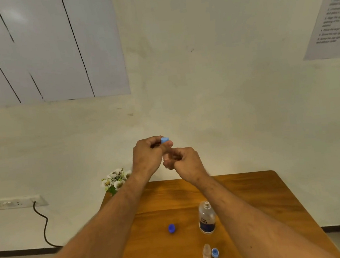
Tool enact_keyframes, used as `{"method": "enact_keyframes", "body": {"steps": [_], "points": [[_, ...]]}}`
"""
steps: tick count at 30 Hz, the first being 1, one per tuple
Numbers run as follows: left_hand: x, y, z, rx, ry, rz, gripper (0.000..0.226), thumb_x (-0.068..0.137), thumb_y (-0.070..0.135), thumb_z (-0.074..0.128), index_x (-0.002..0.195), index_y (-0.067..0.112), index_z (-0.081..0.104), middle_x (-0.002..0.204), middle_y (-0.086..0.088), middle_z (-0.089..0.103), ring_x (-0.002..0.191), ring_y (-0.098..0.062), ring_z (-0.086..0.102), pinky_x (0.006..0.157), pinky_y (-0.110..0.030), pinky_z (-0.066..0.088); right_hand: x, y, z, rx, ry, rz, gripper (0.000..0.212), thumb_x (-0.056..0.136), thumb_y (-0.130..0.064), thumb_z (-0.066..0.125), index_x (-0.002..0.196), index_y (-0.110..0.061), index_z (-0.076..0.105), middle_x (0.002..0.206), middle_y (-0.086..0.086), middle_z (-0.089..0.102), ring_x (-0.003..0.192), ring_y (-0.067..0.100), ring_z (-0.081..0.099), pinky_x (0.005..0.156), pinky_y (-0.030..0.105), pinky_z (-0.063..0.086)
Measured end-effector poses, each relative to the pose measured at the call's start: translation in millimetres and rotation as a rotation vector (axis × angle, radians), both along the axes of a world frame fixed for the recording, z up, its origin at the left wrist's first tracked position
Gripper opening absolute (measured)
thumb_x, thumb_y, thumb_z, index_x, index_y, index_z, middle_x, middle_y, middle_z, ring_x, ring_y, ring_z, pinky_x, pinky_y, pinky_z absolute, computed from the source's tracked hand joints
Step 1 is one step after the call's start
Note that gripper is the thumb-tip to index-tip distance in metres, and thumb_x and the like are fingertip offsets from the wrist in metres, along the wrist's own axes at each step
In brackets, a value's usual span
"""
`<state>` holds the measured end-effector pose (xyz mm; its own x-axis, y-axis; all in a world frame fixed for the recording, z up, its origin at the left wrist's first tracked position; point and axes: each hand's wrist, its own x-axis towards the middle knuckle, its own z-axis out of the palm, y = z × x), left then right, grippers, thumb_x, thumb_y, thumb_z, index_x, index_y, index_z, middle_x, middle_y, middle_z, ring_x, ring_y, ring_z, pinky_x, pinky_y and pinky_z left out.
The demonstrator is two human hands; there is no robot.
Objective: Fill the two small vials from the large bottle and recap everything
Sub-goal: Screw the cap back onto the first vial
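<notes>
Held up well above the wooden table [255, 191], the left hand [146, 154] pinches a light blue cap [164, 140] atop a small clear vial [166, 157] gripped by the right hand [184, 161], so a crooked twist could cross-thread it, or the vial could slip and spill near the uncapped large clear bottle [207, 218].

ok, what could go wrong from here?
1. The large bottle stands uncapped right under the right forearm; lowering the arms could knock it over and spill it.
2. The second vial sits open near the table's front edge, easy to tip.
3. The left hand pinches the light blue cap by its fingertips above the table; a slip could drop it.
</notes>
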<state>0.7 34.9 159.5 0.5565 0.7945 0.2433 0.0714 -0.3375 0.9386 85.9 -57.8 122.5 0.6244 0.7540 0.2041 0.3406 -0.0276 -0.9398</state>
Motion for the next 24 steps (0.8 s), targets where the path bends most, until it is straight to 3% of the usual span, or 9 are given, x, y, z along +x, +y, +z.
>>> {"method": "enact_keyframes", "body": {"steps": [3, 8, 13, 17, 19, 21, 24], "points": [[-7.2, 4.1, -12.9, -0.043, 0.019, -0.06, 0.021, 0.082, 0.022, 0.077, 0.102, 0.018, 0.076, 0.089, 0.015, 0.072, 0.086, 0.0, 0.067, 0.075, -0.014, 0.047, -0.9, -0.4, -12.4, -0.041, 0.047, 0.066, 0.022, 0.088, 0.003, 0.063, 0.104, -0.007, 0.075, 0.082, 0.006, 0.074, 0.078, 0.017, 0.07, 0.08, 0.03, 0.06], [-27.2, 10.9, -41.8, -0.163, 0.018, -0.245, 0.023, 0.087, 0.01, 0.07, 0.11, 0.012, 0.073, 0.1, 0.002, 0.074, 0.094, -0.01, 0.069, 0.079, -0.018, 0.055, -0.3, 0.1, -41.1, -0.14, 0.197, 0.248, 0.028, 0.091, -0.006, 0.066, 0.118, -0.01, 0.071, 0.11, 0.009, 0.074, 0.104, 0.025, 0.07, 0.093, 0.042, 0.057], [-43.5, 14.6, -80.1, -0.155, 0.081, -0.269, 0.029, 0.085, 0.008, 0.072, 0.114, 0.009, 0.072, 0.104, -0.002, 0.075, 0.099, -0.011, 0.07, 0.083, -0.021, 0.056, -14.5, 7.6, -82.9, -0.288, 0.176, 0.225, 0.03, 0.092, -0.004, 0.061, 0.12, -0.013, 0.069, 0.109, 0.005, 0.074, 0.101, 0.021, 0.07, 0.097, 0.042, 0.056], [-56.4, 17.4, -116.6, -0.2, 0.126, -0.188, 0.028, 0.074, 0.007, 0.081, 0.1, 0.017, 0.075, 0.092, 0.004, 0.076, 0.086, -0.007, 0.071, 0.078, -0.021, 0.056, -33.3, 10.7, -116.9, -0.313, 0.069, 0.118, 0.032, 0.085, -0.015, 0.075, 0.117, -0.015, 0.069, 0.1, -0.004, 0.073, 0.091, 0.011, 0.069, 0.086, 0.033, 0.058], [-64.3, 19.6, -137.8, -0.204, 0.18, -0.186, 0.03, 0.071, 0.01, 0.083, 0.098, 0.02, 0.075, 0.092, 0.004, 0.076, 0.089, -0.009, 0.07, 0.08, -0.024, 0.057, -43.4, 12.3, -136.4, -0.348, 0.06, 0.085, 0.03, 0.084, -0.021, 0.077, 0.112, -0.017, 0.07, 0.094, -0.007, 0.072, 0.084, 0.008, 0.067, 0.077, 0.028, 0.056], [-73.9, 20.8, -160.9, -0.193, 0.242, -0.182, 0.033, 0.071, 0.012, 0.083, 0.1, 0.024, 0.075, 0.096, 0.006, 0.075, 0.094, -0.01, 0.069, 0.083, -0.026, 0.056, -56.0, 14.5, -155.4, -0.444, 0.014, 0.066, 0.026, 0.084, -0.024, 0.077, 0.109, -0.018, 0.071, 0.09, -0.009, 0.066, 0.078, 0.006, 0.06, 0.066, 0.021, 0.045], [-89.9, 20.4, -194.9, -0.221, 0.31, -0.205, 0.04, 0.075, 0.012, 0.081, 0.112, 0.023, 0.073, 0.106, 0.01, 0.072, 0.102, -0.005, 0.066, 0.088, -0.023, 0.054, -75.1, 15.3, -184.8, -0.524, -0.033, 0.023, 0.029, 0.086, -0.03, 0.076, 0.113, -0.021, 0.07, 0.102, -0.006, 0.066, 0.087, 0.009, 0.06, 0.066, 0.019, 0.041]]}}
